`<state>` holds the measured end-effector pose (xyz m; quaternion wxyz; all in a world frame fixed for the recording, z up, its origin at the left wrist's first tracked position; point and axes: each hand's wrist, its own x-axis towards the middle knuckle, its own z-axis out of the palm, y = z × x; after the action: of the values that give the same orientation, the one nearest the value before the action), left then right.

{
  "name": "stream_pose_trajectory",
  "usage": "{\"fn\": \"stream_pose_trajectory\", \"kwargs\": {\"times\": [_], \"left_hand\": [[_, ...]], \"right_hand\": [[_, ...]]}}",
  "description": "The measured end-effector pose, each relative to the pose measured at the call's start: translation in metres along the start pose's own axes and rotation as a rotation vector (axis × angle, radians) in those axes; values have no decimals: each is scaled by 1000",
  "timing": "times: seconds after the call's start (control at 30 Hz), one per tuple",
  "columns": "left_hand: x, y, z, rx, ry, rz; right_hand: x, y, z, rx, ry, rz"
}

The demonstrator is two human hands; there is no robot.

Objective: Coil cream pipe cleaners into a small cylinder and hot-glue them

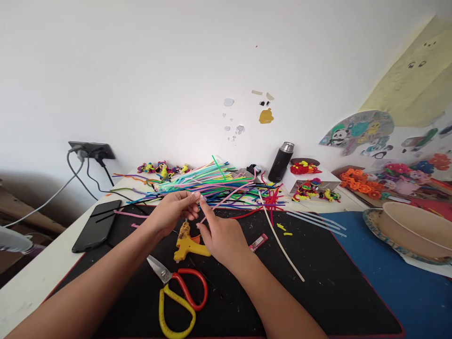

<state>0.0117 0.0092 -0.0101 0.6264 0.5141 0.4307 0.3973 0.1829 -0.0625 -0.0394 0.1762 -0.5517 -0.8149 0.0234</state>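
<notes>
My left hand [177, 210] and my right hand [226, 238] meet at the fingertips above the black mat. The left thumb and index finger are pinched; what lies between them is too small to make out. A long pink pipe cleaner [235, 190] runs from my right fingers up toward the back right. Beneath the hands lies a yellow glue gun [185, 246]. Scissors [169, 278] with one red and one yellow handle rest closer to me. Behind the hands is a heap of pipe cleaners [197, 179] in many colours.
A phone [97, 226] lies at left. A black flask [281, 162] stands at the back beside a white box [310, 181] bearing colourful pipe-cleaner pieces. Clear glue sticks [316, 221] and a white pipe cleaner [282, 245] lie right. A bowl [416, 230] stands far right.
</notes>
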Motion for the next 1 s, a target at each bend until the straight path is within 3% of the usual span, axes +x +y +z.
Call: {"fn": "stream_pose_trajectory", "kwargs": {"times": [0.53,1.0], "left_hand": [[-1,3,2,-144,-8,-87],[5,3,-14,-44,-143,-133]], "right_hand": [[-1,-12,1,-16,-93,-10],[-2,-13,6,-20,-97,-35]]}}
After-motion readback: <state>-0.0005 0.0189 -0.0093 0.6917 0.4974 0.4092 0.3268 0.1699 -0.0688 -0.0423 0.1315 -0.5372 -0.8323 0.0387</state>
